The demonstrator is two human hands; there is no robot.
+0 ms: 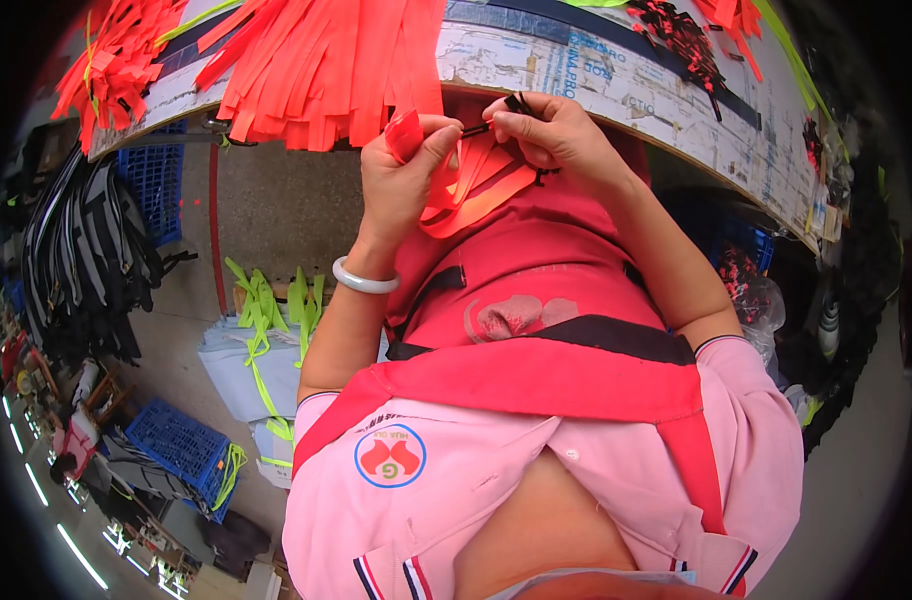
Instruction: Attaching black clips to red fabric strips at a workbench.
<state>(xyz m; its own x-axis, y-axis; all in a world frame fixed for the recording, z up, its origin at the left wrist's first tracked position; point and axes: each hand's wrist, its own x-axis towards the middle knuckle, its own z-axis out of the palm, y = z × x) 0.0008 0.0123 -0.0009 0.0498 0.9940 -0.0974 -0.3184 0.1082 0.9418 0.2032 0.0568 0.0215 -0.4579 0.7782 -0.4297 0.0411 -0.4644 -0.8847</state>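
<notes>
My left hand (pixel 401 180), with a pale bangle (pixel 365 277) at its wrist, is closed on a bright orange-red fabric strip (pixel 404 137). The strip's folded end sticks up past the thumb. A pinch of thumb and fingers on my right hand (pixel 556 135) holds a thin black strip (pixel 517 103). A short dark piece spans the small gap between both hands. Below them, more orange-red strips (pixel 481 195) hang in loops against my red apron (pixel 536 260). Whether these loops join the held strip is hidden by the fingers.
A worn table edge (pixel 616 75) curves ahead of me. A large bundle of orange-red strips (pixel 326 70) drapes over it. Black straps (pixel 81 250) hang at left. Blue crates (pixel 181 445) and pale sheets with yellow-green ties (pixel 241 365) are lower left. Black-and-red pieces (pixel 681 45) lie far right.
</notes>
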